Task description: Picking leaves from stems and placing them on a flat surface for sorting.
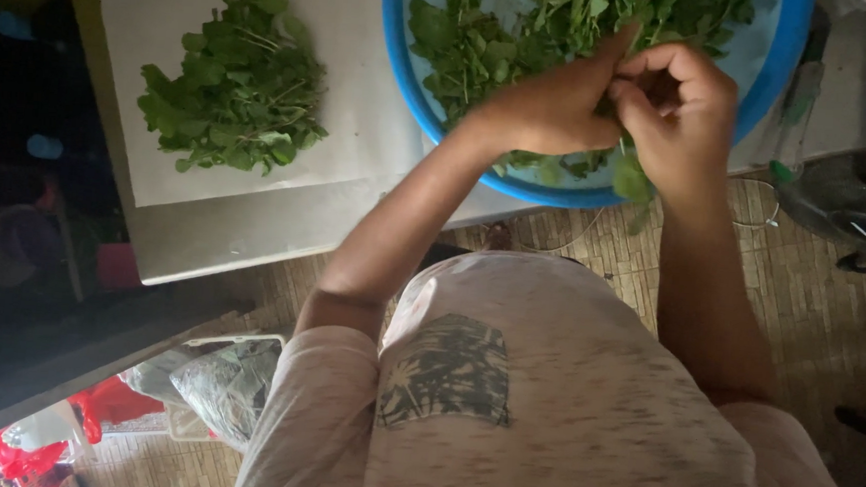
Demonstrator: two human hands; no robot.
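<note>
Green leafy sprigs [485,46] fill the blue basin [403,81] at upper centre. Both the left hand [552,105] and right hand [676,113] pinch one stem over its rim. Likely light, limp, easily bruised; best gripped at the stalk. Picked leaves [237,86] lie upper left.

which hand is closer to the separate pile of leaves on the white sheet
Left. The left hand is over the blue basin, on the side toward the leaf pile; the right hand is beyond it, farther away.
</note>
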